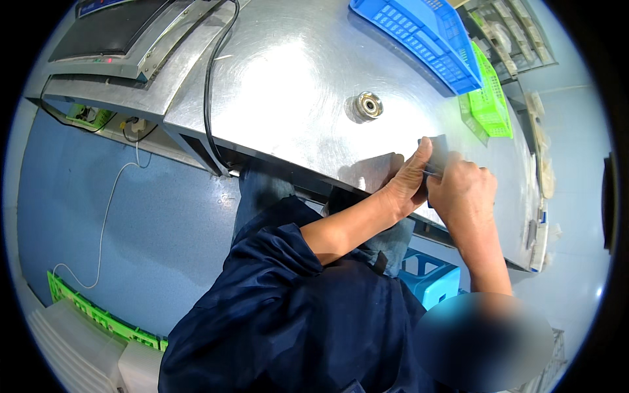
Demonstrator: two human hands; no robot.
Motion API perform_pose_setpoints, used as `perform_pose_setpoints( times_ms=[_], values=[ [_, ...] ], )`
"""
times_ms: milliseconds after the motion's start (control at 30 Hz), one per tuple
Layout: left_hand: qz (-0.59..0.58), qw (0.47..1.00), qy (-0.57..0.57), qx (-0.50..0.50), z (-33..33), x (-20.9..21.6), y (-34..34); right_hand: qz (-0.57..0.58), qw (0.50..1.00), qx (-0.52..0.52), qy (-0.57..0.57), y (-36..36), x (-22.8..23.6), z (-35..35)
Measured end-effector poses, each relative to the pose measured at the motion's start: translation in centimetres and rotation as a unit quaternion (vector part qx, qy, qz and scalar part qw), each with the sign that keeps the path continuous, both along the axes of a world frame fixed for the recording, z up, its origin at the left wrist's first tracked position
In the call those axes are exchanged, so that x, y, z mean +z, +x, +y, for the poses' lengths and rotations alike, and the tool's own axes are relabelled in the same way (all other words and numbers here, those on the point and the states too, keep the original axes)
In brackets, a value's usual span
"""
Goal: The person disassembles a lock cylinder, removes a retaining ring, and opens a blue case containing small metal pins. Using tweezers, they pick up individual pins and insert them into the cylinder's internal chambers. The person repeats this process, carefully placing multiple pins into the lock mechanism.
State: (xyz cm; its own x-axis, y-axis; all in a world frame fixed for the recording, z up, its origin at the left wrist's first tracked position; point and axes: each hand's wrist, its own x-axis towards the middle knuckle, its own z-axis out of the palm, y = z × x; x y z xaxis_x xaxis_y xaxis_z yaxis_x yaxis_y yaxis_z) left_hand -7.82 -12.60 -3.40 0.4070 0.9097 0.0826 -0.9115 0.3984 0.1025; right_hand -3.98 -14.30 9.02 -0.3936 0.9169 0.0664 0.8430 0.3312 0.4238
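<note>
Both of my hands are together over the right part of the front edge of a metal table (pixel 295 121). My left hand (pixel 409 178) is partly curled, its thumb pointing up. Right beside it, my right hand (pixel 464 190) is closed in a fist. A thin metallic piece (pixel 433 173) shows in the gap between them; the fingers hide most of it, and its kind cannot be made out. Farther back on the table, apart from both hands, lies a round, shiny metal piece (pixel 369 105) with a hole through its centre, like a small wheel or bearing.
At the back right stand a blue plastic basket (pixel 452 64) and a bright green one (pixel 491 98). A black cable (pixel 208 85) crosses the table, left of which sits a device with a dark flat top (pixel 108 29). Below the table edge is a blue stool (pixel 438 278).
</note>
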Motion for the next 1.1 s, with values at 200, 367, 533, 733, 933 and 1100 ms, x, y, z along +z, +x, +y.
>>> perform_pose_setpoints(
  times_ms=[200, 367, 533, 733, 933, 1100],
  values=[
    [-0.028, 1.0, -0.001, 0.007, 0.5, 0.0, 0.3, 0.023, 0.998, -0.026, 0.057, 1.4, 1.5, 0.6],
    [-0.028, 0.999, 0.029, 0.025, 0.6, -0.2, 0.4, 0.134, 0.988, -0.04, 0.065, 4.4, 1.9, 1.2],
    [-0.006, 0.999, 0.036, 0.019, 0.4, 0.2, 0.2, 0.301, 0.946, -0.112, 0.045, 7.9, 1.5, 1.9],
    [-0.013, 0.999, -0.044, -0.028, 1.5, -0.5, 0.9, 0.523, 0.838, -0.148, -0.043, 14.2, -0.4, 3.0],
    [-0.009, 0.997, -0.065, -0.041, 1.4, 0.3, -0.3, 0.741, 0.626, -0.206, -0.129, 15.7, -4.1, 2.7],
    [0.037, 0.997, -0.04, -0.063, 1.3, 0.2, -0.3, 0.787, 0.55, -0.232, -0.157, 17.1, -6.8, 2.1]
  ],
)
